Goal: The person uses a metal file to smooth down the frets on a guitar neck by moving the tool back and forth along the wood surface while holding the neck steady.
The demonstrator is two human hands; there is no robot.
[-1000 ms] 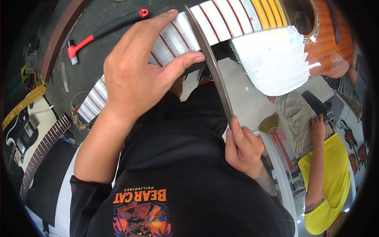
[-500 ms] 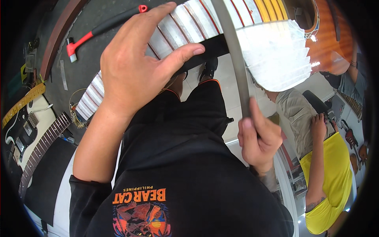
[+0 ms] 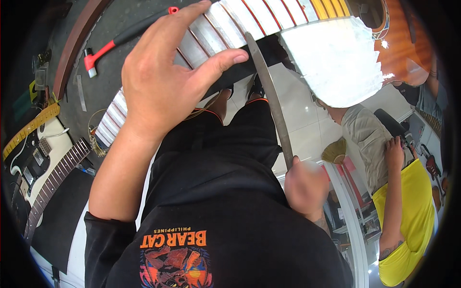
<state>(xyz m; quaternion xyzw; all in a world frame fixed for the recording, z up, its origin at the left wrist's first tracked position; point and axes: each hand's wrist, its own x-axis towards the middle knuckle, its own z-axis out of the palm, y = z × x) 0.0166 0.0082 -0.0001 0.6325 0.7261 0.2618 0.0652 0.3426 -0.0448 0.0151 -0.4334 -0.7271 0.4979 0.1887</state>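
We see the left hand point(image 3: 161, 77) spread wide over the taped guitar neck point(image 3: 225, 19) across the top, probably steadying it, and the right hand point(image 3: 307, 187) wrapped round the file's point(image 3: 269, 91) near end, probably leaving its length free, tip at the neck's near edge.

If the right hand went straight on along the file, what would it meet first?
Probably the taped guitar fretboard, whose near edge the file overlaps in view. The left hand lies beside that line; depth is unclear.
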